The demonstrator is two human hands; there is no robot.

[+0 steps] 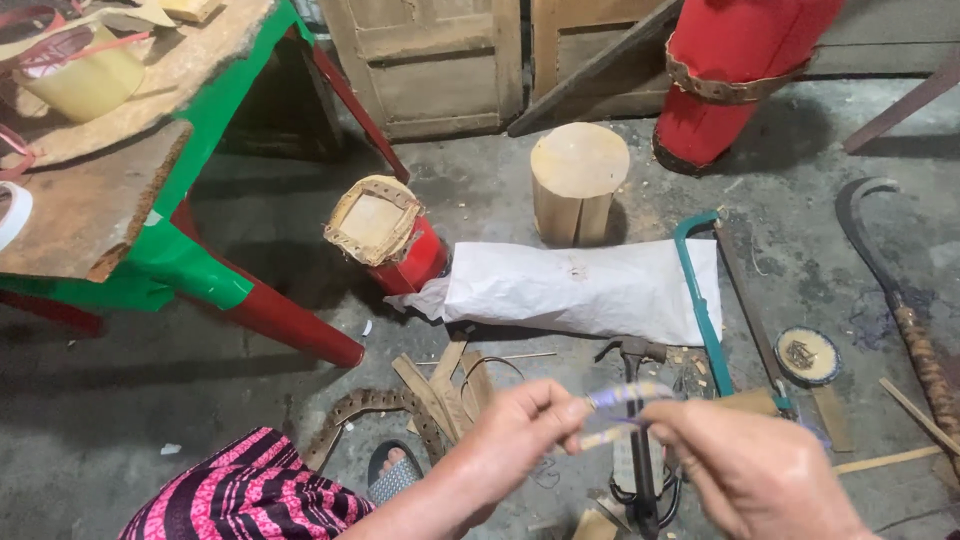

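Observation:
My left hand (510,435) and my right hand (760,470) meet low in the view, both pinching a small pale, blurred strip (625,410) between their fingertips. The strip is too blurred to tell what it is. Directly beneath it on the concrete floor lies a hammer (636,352) with a dark handle. Thin wooden slats (450,385) and a curved studded strip (375,405) lie just left of my left hand. My knee in pink striped cloth (250,495) and a sandalled foot (392,472) show at the bottom.
A white sack (590,290) lies ahead, with a red cylinder with a studded cap (385,230) at its left and a teal hacksaw (705,300) at its right. Behind stand a wood block (578,180), a large red drum (735,70), a green and red table (190,180). A sickle (890,290) and a small tin of nails (806,355) lie right.

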